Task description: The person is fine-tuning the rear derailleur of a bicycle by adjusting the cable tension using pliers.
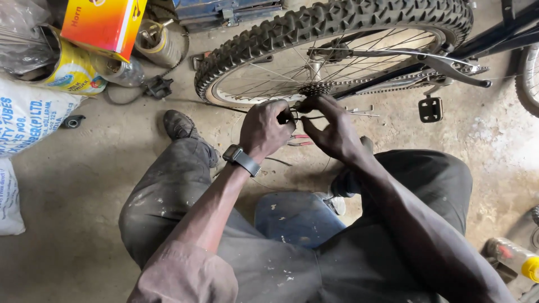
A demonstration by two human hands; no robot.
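Fingers (286,115) of left hand (264,128) and right hand (334,132) pinched together on thin wire (311,117), frame centre, beside knobby rubber wheel (337,22), toothed metal sprocket (315,88).

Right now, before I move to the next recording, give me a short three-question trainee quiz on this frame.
1. True or false: both hands, the left hand and the right hand, are at the small parts beside the rear cogs of the bicycle wheel.
2. Which wrist wears the watch? A) left B) right C) neither
3. Fill in: the person sits on a low blue ____.

Key: 1 true; 2 A; 3 stool. Whether either hand grips a tool is too small to tell.
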